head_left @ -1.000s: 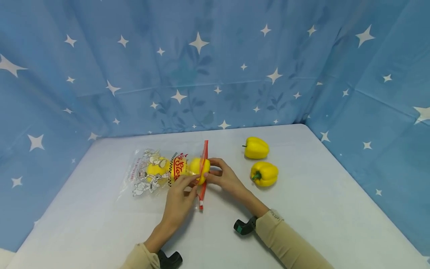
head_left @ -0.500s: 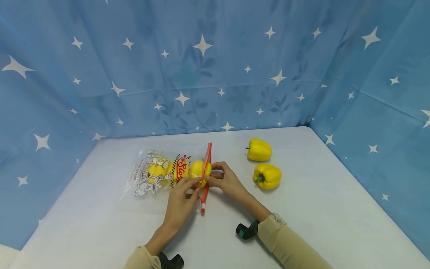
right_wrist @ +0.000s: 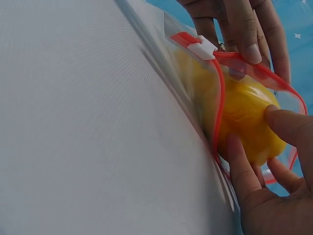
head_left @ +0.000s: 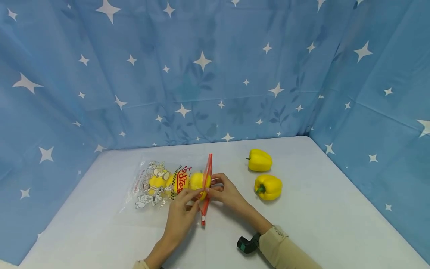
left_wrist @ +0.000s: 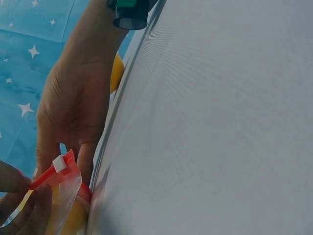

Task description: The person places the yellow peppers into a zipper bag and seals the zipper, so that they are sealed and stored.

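A clear printed slider bag (head_left: 181, 179) lies on the table, with a red zip strip (right_wrist: 221, 107) round its opening and a white slider (right_wrist: 203, 48) at one corner. My left hand (head_left: 181, 212) pinches the upper edge of the opening between thumb and fingers. My right hand (head_left: 231, 195) grips a yellow bell pepper (right_wrist: 249, 110) with thumb and fingertips spread around it. That pepper sits in the bag's mouth, mostly inside the red rim. Deeper in the bag, more yellow (head_left: 157, 182) shows through the print; how many things it is cannot be told.
Two yellow bell peppers lie loose to the right of the hands, one farther back (head_left: 260, 160) and one nearer (head_left: 268, 187). A white table (head_left: 319, 224) bears everything. Blue star-patterned curtains (head_left: 181, 82) stand behind it and at both sides.
The head view has tilted, so everything sits lower in it. Both hands keep nearly the same hold on bag and pepper; the loose peppers have not moved.
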`<state>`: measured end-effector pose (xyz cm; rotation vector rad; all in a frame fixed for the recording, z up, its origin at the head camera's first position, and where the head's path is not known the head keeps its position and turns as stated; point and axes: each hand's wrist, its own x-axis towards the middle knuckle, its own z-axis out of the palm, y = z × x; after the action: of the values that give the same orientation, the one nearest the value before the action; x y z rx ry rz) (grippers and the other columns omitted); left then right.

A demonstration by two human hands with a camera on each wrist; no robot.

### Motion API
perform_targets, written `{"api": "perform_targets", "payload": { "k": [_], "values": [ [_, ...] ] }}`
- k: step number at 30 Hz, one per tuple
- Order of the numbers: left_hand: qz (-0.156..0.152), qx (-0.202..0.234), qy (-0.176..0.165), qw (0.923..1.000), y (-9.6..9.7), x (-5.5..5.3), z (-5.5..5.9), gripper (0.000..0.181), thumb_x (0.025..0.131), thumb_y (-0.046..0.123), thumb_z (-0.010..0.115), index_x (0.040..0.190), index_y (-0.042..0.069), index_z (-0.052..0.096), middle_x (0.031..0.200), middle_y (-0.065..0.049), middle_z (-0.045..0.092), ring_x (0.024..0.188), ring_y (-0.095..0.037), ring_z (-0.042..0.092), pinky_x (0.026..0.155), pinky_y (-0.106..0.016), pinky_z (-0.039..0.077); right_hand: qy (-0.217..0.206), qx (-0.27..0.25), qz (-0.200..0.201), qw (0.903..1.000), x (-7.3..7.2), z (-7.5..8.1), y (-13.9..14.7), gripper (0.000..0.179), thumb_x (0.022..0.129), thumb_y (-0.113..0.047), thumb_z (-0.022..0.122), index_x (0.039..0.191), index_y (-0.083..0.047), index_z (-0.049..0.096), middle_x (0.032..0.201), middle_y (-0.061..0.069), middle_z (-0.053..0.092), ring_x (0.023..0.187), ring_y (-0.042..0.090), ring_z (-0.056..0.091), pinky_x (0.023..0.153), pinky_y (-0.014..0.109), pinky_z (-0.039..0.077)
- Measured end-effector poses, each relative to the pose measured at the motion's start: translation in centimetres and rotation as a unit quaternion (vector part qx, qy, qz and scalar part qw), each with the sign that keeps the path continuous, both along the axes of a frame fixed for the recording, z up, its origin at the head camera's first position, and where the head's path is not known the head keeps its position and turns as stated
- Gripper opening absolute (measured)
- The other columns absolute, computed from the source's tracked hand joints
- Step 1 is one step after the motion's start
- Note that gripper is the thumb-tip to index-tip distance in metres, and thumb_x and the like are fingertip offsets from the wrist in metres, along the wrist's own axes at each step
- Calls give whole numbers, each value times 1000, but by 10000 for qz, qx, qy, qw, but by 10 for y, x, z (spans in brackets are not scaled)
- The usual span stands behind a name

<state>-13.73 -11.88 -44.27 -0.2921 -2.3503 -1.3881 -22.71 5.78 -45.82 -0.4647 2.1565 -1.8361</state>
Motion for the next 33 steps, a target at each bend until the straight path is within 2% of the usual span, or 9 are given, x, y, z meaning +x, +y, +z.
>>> {"api": "perform_targets", "payload": {
  "k": [6, 13, 19, 25, 30, 33],
  "values": [
    [25, 25, 5, 10000, 0, 1, -1, 41, 89, -13, 72, 122, 10, 77, 104, -4, 69, 91, -12, 71, 71, -17, 61, -77, 28, 50, 10000, 2, 1, -1, 58, 98, -26, 75, 146, -10, 47, 142, 19, 55, 114, 23, 67, 96, 35, 62],
    [-32, 6, -5, 10000, 0, 0, 0, 39, 90, -12, 71, 123, 6, 76, 103, -8, 69, 89, -26, 75, 71, -15, 61, -228, 2, 165, 9996, 3, 1, -3, 60, 98, -26, 74, 149, -12, 46, 145, 17, 54, 115, 21, 67, 98, 35, 62],
    [-27, 71, 3, 10000, 1, 0, 1, 38, 89, -13, 71, 123, 5, 76, 101, -9, 68, 84, -27, 76, 70, -16, 61, -226, -83, 346, 9991, 5, 1, -3, 58, 99, -21, 72, 149, -9, 47, 147, 19, 53, 121, 26, 67, 100, 36, 61],
    [35, 38, 120, 9999, 3, 0, 3, 38, 89, -13, 72, 122, 6, 77, 102, -7, 68, 89, -21, 74, 71, -18, 62, 20, -32, 658, 9978, 4, 3, -1, 52, 101, -17, 69, 149, -7, 49, 154, 18, 52, 132, 32, 63, 105, 35, 58],
    [1, 93, 176, 9998, 3, -1, 3, 38, 88, -13, 72, 121, 5, 77, 103, -7, 69, 93, -24, 73, 71, -20, 63, 125, -40, 764, 9970, 5, 4, -2, 49, 101, -14, 67, 147, -5, 52, 151, 19, 56, 131, 32, 64, 104, 34, 59],
    [12, 86, 154, 9998, 2, -1, 3, 38, 88, -13, 72, 122, 5, 77, 103, -7, 69, 93, -22, 72, 72, -20, 63, 368, 87, 743, 9965, 5, 4, -3, 45, 101, -13, 68, 143, -5, 56, 146, 18, 60, 129, 33, 65, 103, 35, 59]
  ]
}}
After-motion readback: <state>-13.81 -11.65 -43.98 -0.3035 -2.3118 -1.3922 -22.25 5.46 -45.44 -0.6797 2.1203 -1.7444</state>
